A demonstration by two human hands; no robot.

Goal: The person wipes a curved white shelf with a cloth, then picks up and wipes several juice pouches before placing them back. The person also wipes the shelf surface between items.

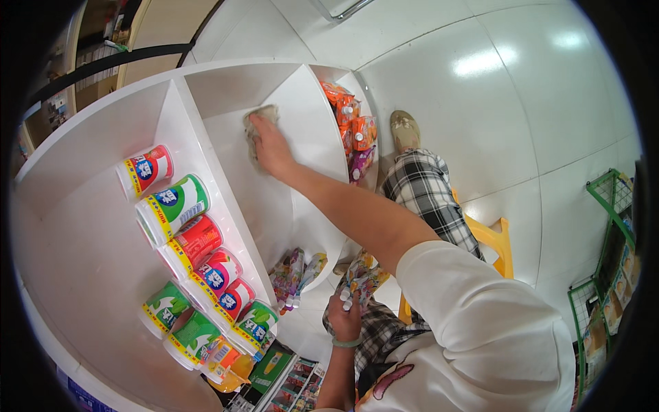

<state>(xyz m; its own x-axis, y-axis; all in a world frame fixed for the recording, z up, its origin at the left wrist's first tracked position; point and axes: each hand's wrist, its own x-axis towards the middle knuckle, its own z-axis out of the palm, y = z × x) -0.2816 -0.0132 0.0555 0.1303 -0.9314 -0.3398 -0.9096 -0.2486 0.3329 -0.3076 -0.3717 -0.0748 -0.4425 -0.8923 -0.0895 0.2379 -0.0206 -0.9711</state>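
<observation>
My right hand [274, 148] presses a crumpled greyish cleaning cloth [267, 113] onto the bare surface of a white shelf compartment [314, 129]. Lower down, close to my lap, my left hand [345, 320] grips several spouted pouches [364, 277] by their white-capped ends. It wears a pale green bangle [347, 342] at the wrist. At the near-left end of the same compartment lie several more capped pouches [296, 275], purple and yellow. Orange spouted pouches [364, 133] and a purple one [362, 164] stand in the end compartment, right of the cloth.
Beyond a white divider [221, 175], several chewing gum tubs [177, 206] in red, green and pink share a compartment with an orange-yellow bottle [231, 368]. A yellow plastic stool [494, 242] is under me. Green wire racks [600, 278] with packets stand at the right, on the tiled floor [494, 129].
</observation>
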